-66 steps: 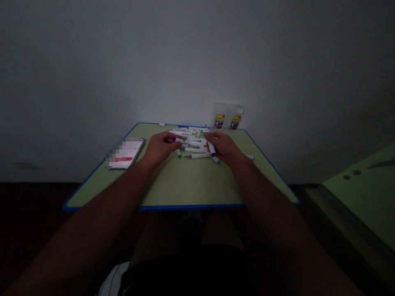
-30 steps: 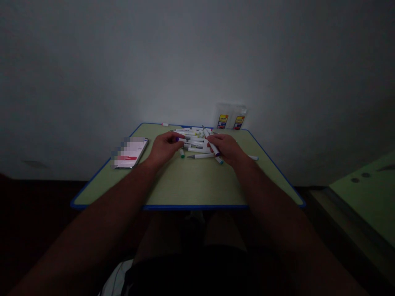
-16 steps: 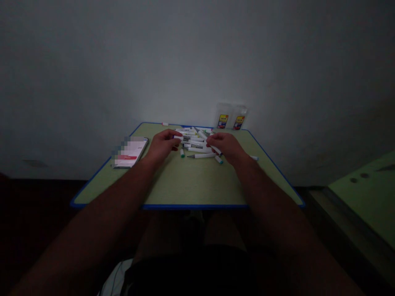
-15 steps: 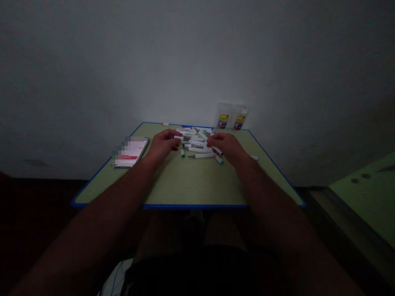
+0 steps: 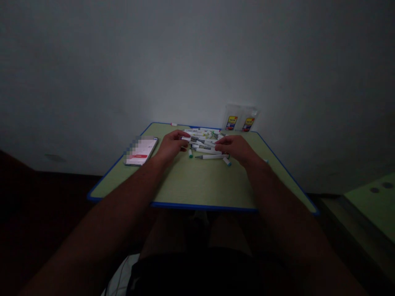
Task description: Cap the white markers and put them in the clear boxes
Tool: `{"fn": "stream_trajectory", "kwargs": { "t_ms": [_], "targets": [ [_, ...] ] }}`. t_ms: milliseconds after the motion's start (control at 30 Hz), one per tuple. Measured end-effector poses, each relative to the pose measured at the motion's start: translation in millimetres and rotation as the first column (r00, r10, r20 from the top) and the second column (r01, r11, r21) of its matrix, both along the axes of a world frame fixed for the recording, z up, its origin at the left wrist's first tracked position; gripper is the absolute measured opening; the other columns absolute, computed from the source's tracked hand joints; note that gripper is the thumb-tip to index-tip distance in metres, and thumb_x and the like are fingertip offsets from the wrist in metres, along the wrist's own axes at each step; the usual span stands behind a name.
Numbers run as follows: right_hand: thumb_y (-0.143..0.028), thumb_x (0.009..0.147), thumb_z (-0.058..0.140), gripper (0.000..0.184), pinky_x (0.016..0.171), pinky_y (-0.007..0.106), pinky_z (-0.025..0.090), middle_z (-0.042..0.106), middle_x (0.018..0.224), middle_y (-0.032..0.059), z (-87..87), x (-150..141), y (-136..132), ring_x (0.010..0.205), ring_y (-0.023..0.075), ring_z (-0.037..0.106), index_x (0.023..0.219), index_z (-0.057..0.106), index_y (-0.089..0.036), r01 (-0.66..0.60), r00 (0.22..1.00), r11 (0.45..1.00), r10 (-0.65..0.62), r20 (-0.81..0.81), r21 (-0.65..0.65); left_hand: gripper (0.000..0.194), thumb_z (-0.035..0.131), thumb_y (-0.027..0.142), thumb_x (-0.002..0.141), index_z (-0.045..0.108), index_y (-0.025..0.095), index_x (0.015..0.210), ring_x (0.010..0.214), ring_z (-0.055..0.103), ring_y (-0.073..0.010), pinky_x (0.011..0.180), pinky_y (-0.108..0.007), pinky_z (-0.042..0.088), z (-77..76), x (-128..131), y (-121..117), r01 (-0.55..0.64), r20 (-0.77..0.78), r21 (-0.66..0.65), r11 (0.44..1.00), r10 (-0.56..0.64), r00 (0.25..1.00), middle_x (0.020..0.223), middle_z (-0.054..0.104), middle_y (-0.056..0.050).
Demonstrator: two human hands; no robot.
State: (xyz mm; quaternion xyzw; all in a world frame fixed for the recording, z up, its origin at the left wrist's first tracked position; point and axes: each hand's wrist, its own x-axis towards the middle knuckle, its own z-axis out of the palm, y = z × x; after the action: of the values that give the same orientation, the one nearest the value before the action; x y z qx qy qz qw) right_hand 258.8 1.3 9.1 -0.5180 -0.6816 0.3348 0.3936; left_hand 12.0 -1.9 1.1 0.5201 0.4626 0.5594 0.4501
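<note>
A loose pile of white markers (image 5: 204, 142) with coloured caps lies at the far middle of a green table (image 5: 197, 185). My left hand (image 5: 170, 146) rests at the pile's left side, its fingertips pinched on the end of a white marker (image 5: 187, 139). My right hand (image 5: 237, 148) is at the pile's right side, fingers curled together over the markers. What they hold is too dim to tell. A grey-tipped marker (image 5: 211, 156) and two teal-capped pieces (image 5: 190, 153) (image 5: 227, 161) lie just in front of the pile.
A phone (image 5: 141, 150) with a lit screen lies at the table's left edge. Two clear containers with yellow labels (image 5: 240, 119) stand at the far right corner against the wall. A small red-tipped piece (image 5: 173, 124) lies on the far edge. Another green table (image 5: 375, 201) is at the right.
The purple-tipped marker my right hand held up a second ago has gone down into the pile. Both hands stay at the pile's sides. The view has swung a little left.
</note>
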Motion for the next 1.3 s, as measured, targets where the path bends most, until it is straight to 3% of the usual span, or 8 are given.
{"fn": "stream_trajectory", "kwargs": {
  "t_ms": [833, 1300],
  "targets": [
    [-0.029, 0.068, 0.081, 0.018, 0.065, 0.029, 0.047, 0.074, 0.075, 0.005, 1.2, -5.0, -4.5, 0.067, 0.0148, 0.063, 0.081, 0.079, -0.017, -0.016, 0.996, 0.999, 0.012, 0.085, 0.046, 0.022, 0.074, 0.008, 0.063, 0.074, 0.019, 0.083, 0.063, 0.06, -0.0138, 0.062, -0.029, 0.051, -1.1, 4.0, -4.1, 0.137, -0.08, 0.014, 0.99, -0.136, 0.988, 0.074, 0.07, -0.003],
    [-0.029, 0.07, 0.08, 0.017, 0.067, 0.029, 0.048, 0.075, 0.077, 0.0045, -1.2, -7.7, -3.6, 0.069, 0.0156, 0.065, 0.083, 0.08, -0.019, -0.05, 0.993, 0.998, 0.046, 0.108, 0.033, 0.025, 0.078, 0.007, 0.061, 0.078, 0.017, 0.084, 0.06, 0.056, -0.0123, 0.058, -0.027, 0.046, -8.3, 5.6, -0.5, 0.197, -0.143, 0.115, 0.974, -0.18, 0.973, 0.067, 0.066, -0.001]
  ]
}}
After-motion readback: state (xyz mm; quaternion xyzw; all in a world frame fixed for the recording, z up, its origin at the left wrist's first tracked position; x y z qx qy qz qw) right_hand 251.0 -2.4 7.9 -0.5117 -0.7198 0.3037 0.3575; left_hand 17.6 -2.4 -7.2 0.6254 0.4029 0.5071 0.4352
